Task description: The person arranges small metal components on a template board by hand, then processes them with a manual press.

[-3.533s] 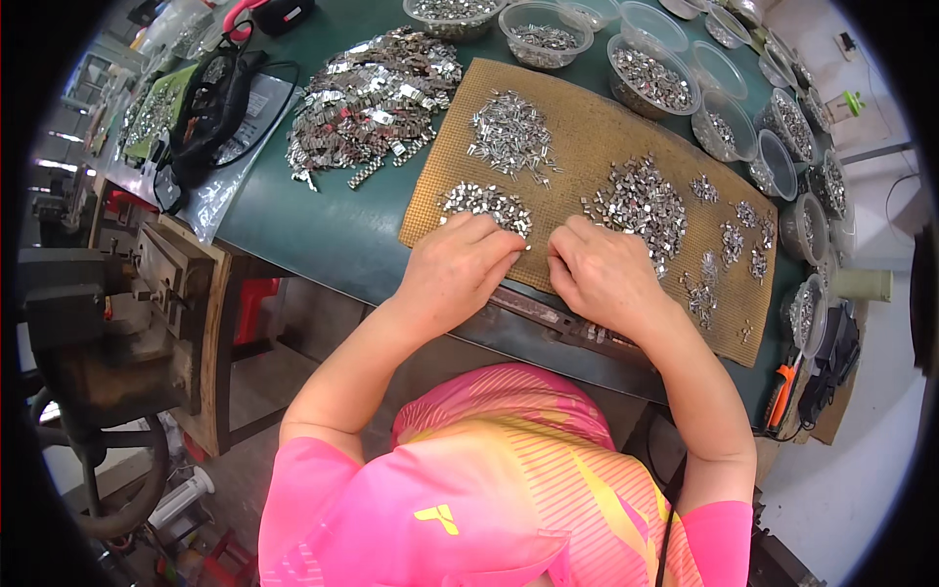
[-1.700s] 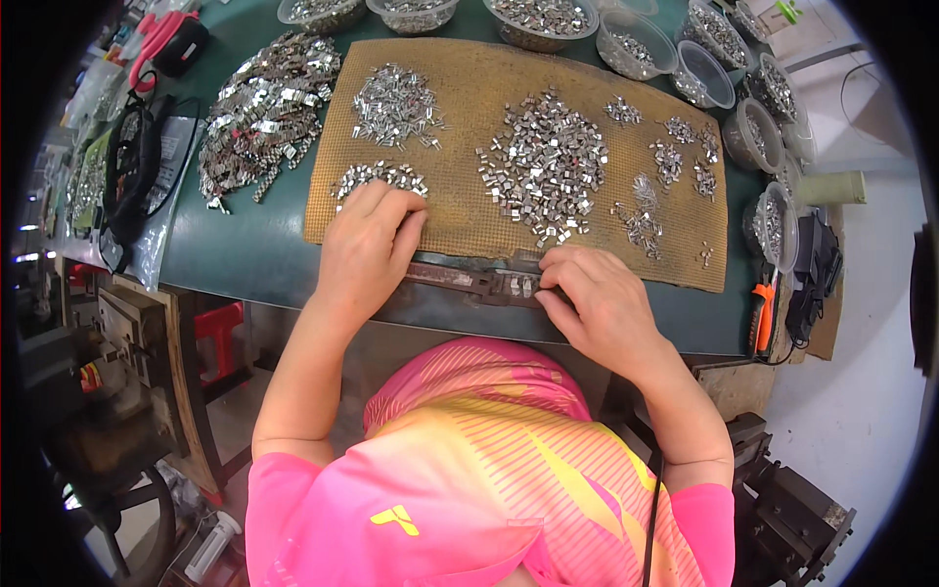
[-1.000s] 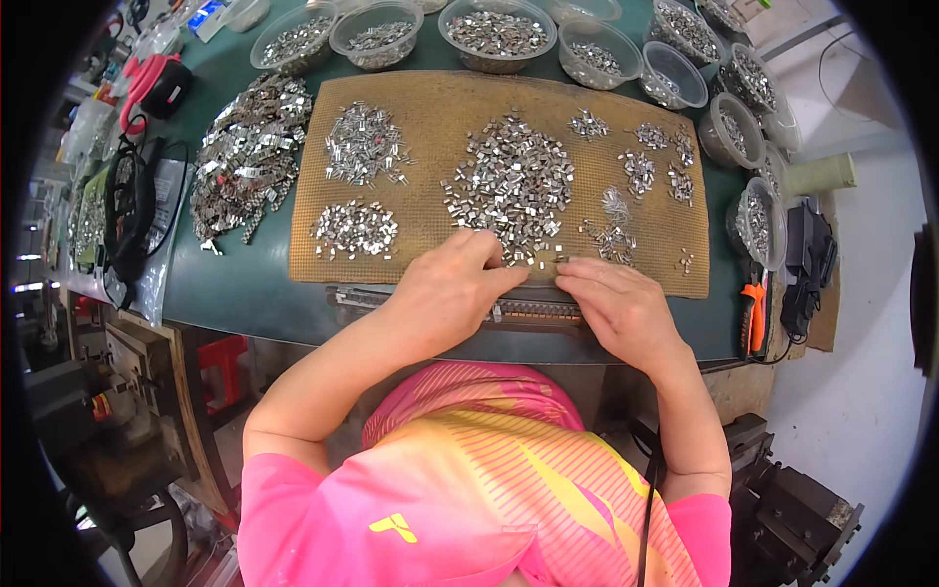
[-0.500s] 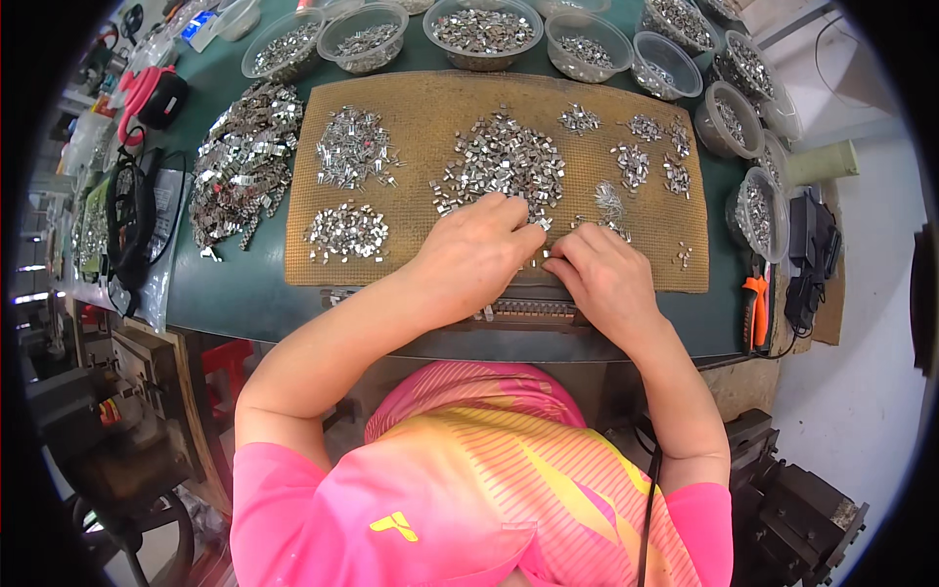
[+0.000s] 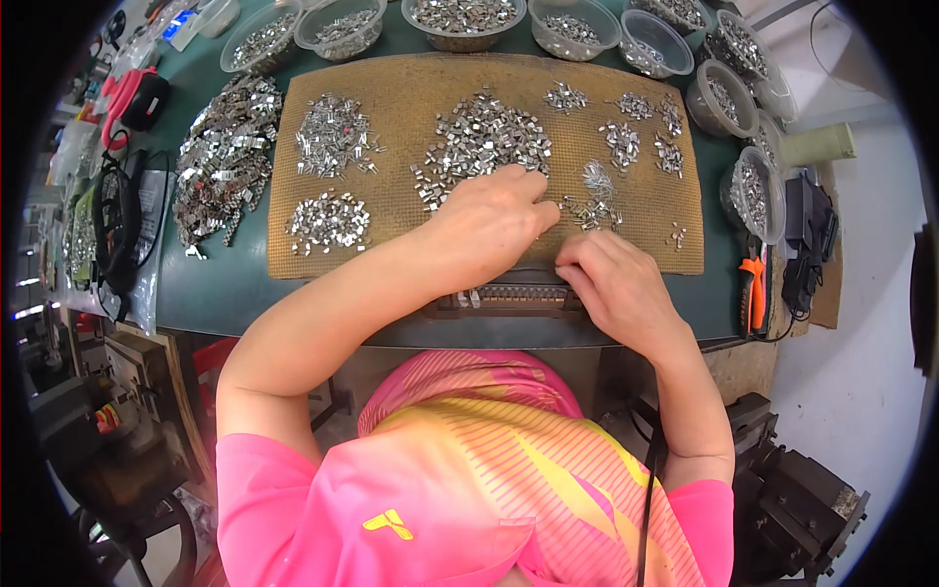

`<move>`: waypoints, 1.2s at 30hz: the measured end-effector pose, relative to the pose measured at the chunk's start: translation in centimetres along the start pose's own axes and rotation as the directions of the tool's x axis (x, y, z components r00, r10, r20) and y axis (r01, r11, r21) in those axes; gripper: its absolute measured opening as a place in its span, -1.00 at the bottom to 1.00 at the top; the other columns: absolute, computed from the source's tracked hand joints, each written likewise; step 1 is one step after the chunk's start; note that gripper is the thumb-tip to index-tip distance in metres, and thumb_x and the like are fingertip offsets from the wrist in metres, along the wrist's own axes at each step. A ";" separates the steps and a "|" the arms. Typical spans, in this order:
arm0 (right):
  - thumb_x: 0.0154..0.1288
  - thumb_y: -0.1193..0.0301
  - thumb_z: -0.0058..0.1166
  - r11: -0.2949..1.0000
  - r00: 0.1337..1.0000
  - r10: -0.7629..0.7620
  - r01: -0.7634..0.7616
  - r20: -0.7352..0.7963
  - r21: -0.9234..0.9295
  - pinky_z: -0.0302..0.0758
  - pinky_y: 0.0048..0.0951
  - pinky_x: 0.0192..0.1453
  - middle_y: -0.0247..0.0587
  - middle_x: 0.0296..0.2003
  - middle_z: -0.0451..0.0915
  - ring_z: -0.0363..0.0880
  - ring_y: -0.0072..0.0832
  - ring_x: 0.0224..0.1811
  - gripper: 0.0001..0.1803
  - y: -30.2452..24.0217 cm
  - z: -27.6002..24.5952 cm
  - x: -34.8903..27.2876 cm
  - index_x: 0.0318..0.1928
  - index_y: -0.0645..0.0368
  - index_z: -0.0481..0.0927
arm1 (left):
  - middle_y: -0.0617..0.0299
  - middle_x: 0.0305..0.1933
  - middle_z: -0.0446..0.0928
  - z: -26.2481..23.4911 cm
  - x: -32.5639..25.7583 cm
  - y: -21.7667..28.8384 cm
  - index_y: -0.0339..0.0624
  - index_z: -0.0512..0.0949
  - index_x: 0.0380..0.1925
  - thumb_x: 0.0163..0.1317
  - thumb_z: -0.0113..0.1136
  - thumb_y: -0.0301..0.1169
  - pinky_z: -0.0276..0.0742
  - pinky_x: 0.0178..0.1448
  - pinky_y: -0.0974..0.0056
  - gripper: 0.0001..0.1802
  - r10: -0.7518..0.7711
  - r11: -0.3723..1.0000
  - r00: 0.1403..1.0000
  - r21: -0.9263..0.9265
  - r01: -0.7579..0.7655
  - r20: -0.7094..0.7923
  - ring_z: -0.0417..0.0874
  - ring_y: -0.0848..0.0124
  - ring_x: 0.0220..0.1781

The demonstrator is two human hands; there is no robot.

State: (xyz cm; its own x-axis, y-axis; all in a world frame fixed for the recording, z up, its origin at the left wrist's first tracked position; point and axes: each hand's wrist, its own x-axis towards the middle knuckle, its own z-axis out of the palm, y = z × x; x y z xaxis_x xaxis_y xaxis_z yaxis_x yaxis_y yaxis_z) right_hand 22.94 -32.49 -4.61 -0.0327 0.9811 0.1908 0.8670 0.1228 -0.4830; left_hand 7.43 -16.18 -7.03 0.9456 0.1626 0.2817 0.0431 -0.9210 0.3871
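Observation:
My left hand [image 5: 492, 223] is curled over the front of the brown textured mat [image 5: 391, 103], at the near side of the large middle pile of small silvery metal pieces [image 5: 489, 137]. Its fingertips are pinched together, and what they hold, if anything, is hidden. My right hand [image 5: 618, 286] rests at the right end of a dark slotted metal fixture [image 5: 509, 298] by the table's front edge. Thumb and forefinger meet there, on something too small to make out. A row of narrow upright parts lines the fixture, with a shiny piece [image 5: 473, 297] near its left part.
Smaller piles of metal parts [image 5: 328, 223] dot the mat. Left of it lies a heap of linked metal strips [image 5: 230, 157]. Round plastic tubs [image 5: 465, 41] of parts ring the far and right sides. Orange-handled pliers [image 5: 751, 293] lie at the right table edge.
My left hand has shifted slightly up and away from my right hand, uncovering more of the fixture. The whole view has moved a little, too.

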 end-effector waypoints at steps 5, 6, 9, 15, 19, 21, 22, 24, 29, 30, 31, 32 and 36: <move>0.30 0.48 0.21 0.997 0.996 -0.066 0.063 0.068 0.048 0.52 -0.18 0.01 -0.20 -0.23 0.59 0.60 -0.15 -0.12 -0.86 -0.6 -0.4 -1.3 -0.18 0.16 0.53 | 0.13 -0.28 0.49 0.7 0.3 -0.1 -0.17 0.57 -0.36 0.19 0.28 -0.44 0.59 -0.10 0.05 -0.92 0.015 1.000 1.000 -0.013 -0.016 -0.026 0.59 0.11 -0.15; 0.30 0.48 0.21 0.997 0.996 -0.065 0.062 0.068 0.049 0.52 -0.18 0.01 -0.20 -0.23 0.59 0.60 -0.15 -0.12 -0.86 -0.7 -0.4 -1.3 -0.18 0.16 0.53 | 0.12 -0.28 0.49 0.7 0.2 0.0 -0.18 0.55 -0.36 0.18 0.28 -0.45 0.59 -0.10 0.05 -0.91 0.022 1.000 0.999 -0.011 -0.023 -0.043 0.59 0.11 -0.15; 0.27 0.48 0.22 0.996 0.993 -0.087 0.087 0.080 0.009 0.51 -0.19 0.04 -0.20 -0.21 0.60 0.59 -0.14 -0.09 -0.86 -0.8 -0.5 -1.2 -0.19 0.17 0.55 | 0.10 -0.30 0.51 0.3 0.0 -0.1 -0.20 0.52 -0.35 0.20 0.28 -0.47 0.57 -0.10 0.03 -0.89 0.003 0.997 0.995 -0.070 -0.010 -0.097 0.61 0.08 -0.17; 0.31 0.45 0.24 0.993 0.997 -0.068 0.064 0.038 0.102 0.55 -0.18 0.02 -0.22 -0.25 0.62 0.65 -0.18 -0.10 -0.89 0.1 0.0 -0.6 -0.17 0.13 0.63 | 0.09 -0.28 0.61 -2.4 -2.9 0.3 -0.24 0.50 -0.25 0.31 0.29 -0.48 0.58 -0.21 0.12 -0.85 -0.228 0.952 0.970 -0.227 0.205 -0.080 0.68 0.12 -0.25; 0.33 0.43 0.28 0.999 0.995 0.037 -0.035 -0.088 0.027 0.59 -0.24 -0.15 -0.21 -0.25 0.66 0.70 -0.20 -0.21 -0.87 0.0 1.3 0.9 -0.14 0.11 0.67 | 0.16 -0.27 0.59 -2.7 -5.2 1.0 -0.23 0.56 -0.14 0.30 0.35 -0.51 0.58 -0.22 0.26 -0.82 -0.408 0.832 0.911 -0.433 0.346 -0.056 0.68 0.33 -0.27; 0.32 0.41 0.29 0.998 0.993 0.047 -0.051 -0.105 -0.028 0.59 -0.25 -0.20 -0.21 -0.26 0.65 0.70 -0.20 -0.25 -0.88 0.0 2.0 1.4 -0.16 0.10 0.66 | 0.15 -0.25 0.60 -3.0 -5.8 1.4 -0.23 0.58 -0.14 0.30 0.34 -0.53 0.58 -0.21 0.26 -0.83 -0.419 0.823 0.907 -0.444 0.355 -0.050 0.68 0.33 -0.26; 0.32 0.40 0.30 0.994 0.995 0.049 -0.056 -0.083 -0.094 0.59 -0.25 -0.22 -0.21 -0.28 0.63 0.69 -0.21 -0.27 -0.88 0.1 2.3 1.6 -0.18 0.10 0.65 | 0.15 -0.24 0.61 -3.0 -5.9 1.6 -0.23 0.60 -0.14 0.30 0.33 -0.55 0.59 -0.20 0.26 -0.84 -0.426 0.814 0.904 -0.456 0.360 -0.047 0.69 0.33 -0.25; 0.32 0.40 0.30 0.985 0.998 0.049 -0.056 -0.047 -0.165 0.58 -0.25 -0.24 -0.22 -0.31 0.61 0.68 -0.21 -0.29 -0.88 0.0 2.6 2.3 -0.21 0.10 0.64 | 0.15 -0.24 0.61 -2.9 -6.6 1.6 -0.23 0.61 -0.16 0.30 0.33 -0.55 0.59 -0.18 0.25 -0.86 -0.394 0.826 0.917 -0.462 0.323 -0.065 0.69 0.31 -0.24; 0.32 0.37 0.29 0.997 0.997 -0.013 0.007 -0.072 -0.076 0.59 -0.19 -0.28 -0.25 -0.34 0.56 0.67 -0.21 -0.33 -0.86 0.4 2.2 1.7 -0.23 0.07 0.58 | 0.12 -0.24 0.62 -2.0 -5.8 3.1 -0.22 0.62 -0.18 0.27 0.34 -0.53 0.58 -0.11 0.18 -0.86 -0.305 0.843 0.951 -0.480 0.243 -0.055 0.69 0.17 -0.18; 0.32 0.37 0.29 0.997 0.997 -0.011 0.005 -0.071 -0.078 0.59 -0.19 -0.28 -0.25 -0.34 0.56 0.67 -0.21 -0.33 -0.86 0.4 1.9 1.3 -0.23 0.07 0.58 | 0.12 -0.24 0.62 -1.7 -5.5 3.5 -0.22 0.62 -0.18 0.27 0.34 -0.53 0.58 -0.11 0.18 -0.86 -0.304 0.842 0.951 -0.482 0.241 -0.055 0.69 0.17 -0.18; 0.30 0.38 0.29 0.999 0.997 -0.018 0.015 -0.071 -0.042 0.58 -0.19 -0.24 -0.24 -0.31 0.58 0.67 -0.19 -0.30 -0.85 0.3 1.5 0.7 -0.22 0.09 0.57 | 0.11 -0.24 0.62 -1.6 -5.2 3.8 -0.21 0.62 -0.19 0.27 0.33 -0.53 0.58 -0.10 0.17 -0.86 -0.293 0.852 0.954 -0.470 0.232 -0.062 0.69 0.15 -0.18; 0.29 0.40 0.30 1.000 0.997 -0.025 0.024 -0.071 -0.005 0.58 -0.19 -0.20 -0.24 -0.29 0.60 0.67 -0.18 -0.27 -0.84 0.1 1.2 0.2 -0.22 0.10 0.56 | 0.10 -0.25 0.61 -1.5 -5.1 3.9 -0.21 0.61 -0.19 0.27 0.33 -0.54 0.58 -0.10 0.15 -0.87 -0.283 0.862 0.957 -0.456 0.223 -0.068 0.69 0.13 -0.17; 0.26 0.43 0.32 0.997 0.996 -0.062 0.065 -0.056 0.045 0.56 -0.20 -0.09 -0.23 -0.22 0.63 0.65 -0.18 -0.19 -0.81 -1.0 0.7 -1.6 -0.19 0.12 0.56 | 0.09 -0.25 0.60 -1.5 -5.0 3.4 -0.21 0.60 -0.19 0.26 0.32 -0.54 0.57 -0.10 0.14 -0.86 -0.260 0.880 0.962 -0.430 0.201 -0.083 0.68 0.11 -0.16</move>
State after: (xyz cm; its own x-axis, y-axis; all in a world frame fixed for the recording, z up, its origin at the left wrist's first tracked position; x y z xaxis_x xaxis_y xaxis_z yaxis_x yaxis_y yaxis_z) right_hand 21.73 -34.10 -5.02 -0.0584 0.9616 0.2683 0.8399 0.1926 -0.5074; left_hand 2.39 -19.56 -5.82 0.8718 0.4252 0.2431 0.0891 -0.6257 0.7750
